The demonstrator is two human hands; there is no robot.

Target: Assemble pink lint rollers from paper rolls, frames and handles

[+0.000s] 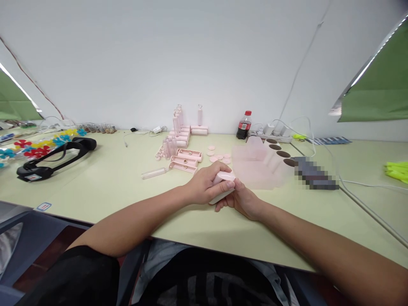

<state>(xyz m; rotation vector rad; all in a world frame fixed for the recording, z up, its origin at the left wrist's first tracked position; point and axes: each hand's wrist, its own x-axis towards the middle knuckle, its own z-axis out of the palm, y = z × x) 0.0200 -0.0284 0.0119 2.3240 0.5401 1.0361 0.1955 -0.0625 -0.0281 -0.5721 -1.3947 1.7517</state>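
Both of my hands meet over the table around a pale pink plastic piece [224, 176]. My left hand [204, 183] wraps over it from the left, thumb along its side. From the right, my right hand [244, 199] grips its end, with fingers underneath. Just beyond are open pink trays [184, 161], small pink discs [211, 153] and a clear tube [154, 173] lying flat. Several clear tubes [169, 147] stand upright behind the trays. Pink translucent sheets [251, 168] lie to the right of my hands.
A cola bottle [244, 126] and a power strip [277, 137] stand by the wall. Brown-topped cylinders [283, 154] are at the right. A black headset [57, 159] and colourful flowers [38, 151] lie at the left. White cables cross the right side.
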